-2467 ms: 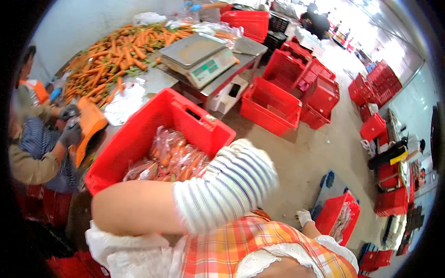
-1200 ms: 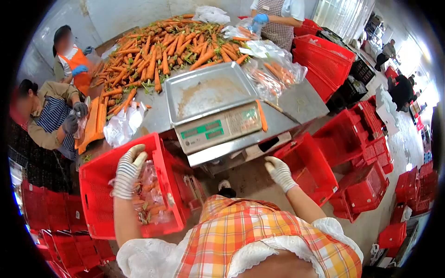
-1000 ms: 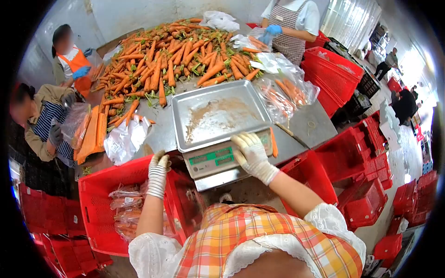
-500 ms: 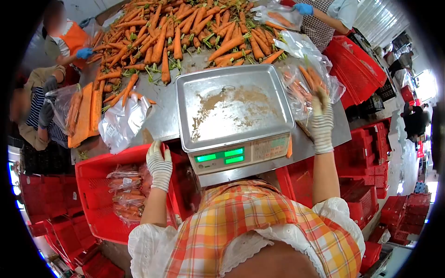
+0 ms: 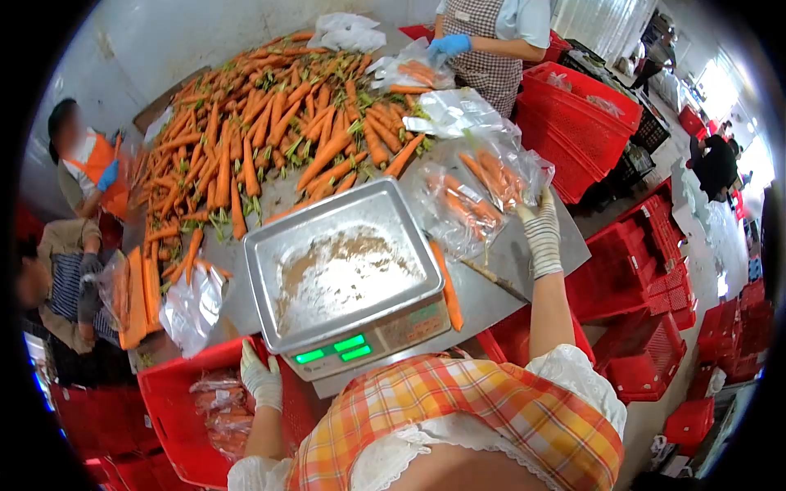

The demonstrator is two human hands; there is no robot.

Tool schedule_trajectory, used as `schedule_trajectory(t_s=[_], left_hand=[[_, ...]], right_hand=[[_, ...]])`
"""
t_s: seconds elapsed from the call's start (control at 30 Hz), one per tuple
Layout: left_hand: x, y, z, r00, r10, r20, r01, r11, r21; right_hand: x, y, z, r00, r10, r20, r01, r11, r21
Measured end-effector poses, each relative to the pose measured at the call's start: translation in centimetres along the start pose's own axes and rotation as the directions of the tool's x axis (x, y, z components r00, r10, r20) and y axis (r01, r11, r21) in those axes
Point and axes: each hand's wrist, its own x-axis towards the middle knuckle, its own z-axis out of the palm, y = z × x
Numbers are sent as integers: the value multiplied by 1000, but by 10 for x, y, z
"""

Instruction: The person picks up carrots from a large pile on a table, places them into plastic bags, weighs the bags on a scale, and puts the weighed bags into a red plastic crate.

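Steel table (image 5: pixel 491 304) across the middle, mostly covered. Carrot heap (image 5: pixel 270 123) over its far left, lower layers hidden. At left, two co-workers, one in an orange apron (image 5: pixel 106 168), the nearer in a striped one (image 5: pixel 67 286), dim and blending into the black border; at far right, a third in a checked apron (image 5: pixel 483 74), head cut off by the top edge, blue glove (image 5: pixel 450 45) at a far bag of carrots (image 5: pixel 413 69). Red crate (image 5: pixel 168 409) at near left: holds bagged carrots (image 5: pixel 225 417), partly masked by the left arm. Scale (image 5: pixel 401 323) right of the crate, pan (image 5: pixel 344 262) smeared brown. Right of that, left bag (image 5: pixel 463 204) and right bag (image 5: pixel 501 176), both clear and filled with carrots, lying just beside each other. Right hand (image 5: pixel 540 233), in a striped glove, at the near right edge of the right bag, fingertips merging with plastic; cannot tell whether closed on it. Left hand (image 5: pixel 262 380), gloved too, fingers bent at the crate rim; cannot tell how firmly. Loose carrot (image 5: pixel 446 286) against the scale's right side. Displays (image 5: pixel 334 349) lit green, digits unreadable. White label (image 5: pixel 469 192) on the left bag, print too small to read.
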Motion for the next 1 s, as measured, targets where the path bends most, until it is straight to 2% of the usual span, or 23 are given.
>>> schedule_trajectory(t_s=[0.03, 0.07, 0.1, 0.17, 0.2, 0.33, 0.43, 0.47, 0.5, 0.53, 0.57, 0.6, 0.63, 0.7, 0.77, 0.8, 0.83, 0.9, 0.93, 0.97, 1.0], left_hand=[[0, 3, -3, 999, -30, 12, 30, 999, 16], [1, 4, -3, 999, -42, 13, 42, 999, 25], [0, 3, -2, 998, -56, 15, 56, 998, 34], [0, -6, 7, 997, -75, 22, 74, 995, 60], [0, -6, 7, 997, -80, 21, 78, 995, 63], [1, 6, -2, 991, -127, 30, 125, 989, 79], [3, 1, 1, 988, -142, 57, 136, 986, 92], [4, 2, -1, 991, -117, 62, 111, 988, 105], [5, 4, -1, 992, -106, 60, 100, 990, 97], [6, 7, -3, 990, -124, 73, 117, 989, 92], [6, 7, -3, 987, -136, 87, 128, 988, 91], [4, 4, -2, 992, -110, 70, 104, 992, 76], [4, 1, 0, 994, -89, 71, 85, 994, 62], [3, -8, 4, 998, -30, 59, 29, 999, 17], [3, -14, 4, 998, -1, 64, 4, 999, -34], [4, -11, -2, 999, -1, 37, 4, 997, -75], [9, -7, -11, 1000, -5, 9, 6, 993, -120], [23, -4, -32, 990, 57, -130, -77, 985, -156], [33, -2, -42, 978, 53, -203, -89, 982, -169], [44, -1, -53, 960, 52, -275, -104, 979, -177], [57, 7, -70, 938, 69, -338, -142, 971, -194]], right_hand=[[2, -12, 8, 999, -30, 29, 34, 985, -172], [6, -26, 12, 989, 117, 94, -103, 985, -141], [13, -17, 22, 989, 119, 86, -108, 986, -125], [28, 4, 49, 961, 55, 272, -54, 998, -12], [26, -5, 63, 950, 20, 313, -31, 999, 31], [-3, -28, 119, 826, -13, 563, 70, 994, -80], [-18, -23, 134, 802, 18, 597, 84, 986, -143], [-13, -16, 132, 812, 76, 579, -42, 996, -73], [-5, -3, 130, 777, 310, 548, -591, 657, 467], [9, -2, 120, 856, 172, 488, -117, 983, -141], [26, -4, 111, 840, 0, 543, 426, 620, -659], [41, 0, 108, 921, -22, 388, 235, 827, -511], [52, -1, 109, 977, 14, 214, 48, 957, -285], [68, -62, 84, 970, -167, 177, 176, 984, -32], [86, -109, 64, 887, -298, 352, 319, 948, -3], [78, -147, 56, 887, -231, 400, 156, 965, 211], [67, -189, 52, 869, -176, 463, -26, 917, 397], [43, -251, 49, 816, -218, 535, -31, 908, 417], [30, -278, 51, 774, -188, 605, -55, 931, 360], [19, -279, 64, 767, -190, 613, -54, 933, 356], [12, -274, 81, 693, -484, 533, 347, 873, 342]])
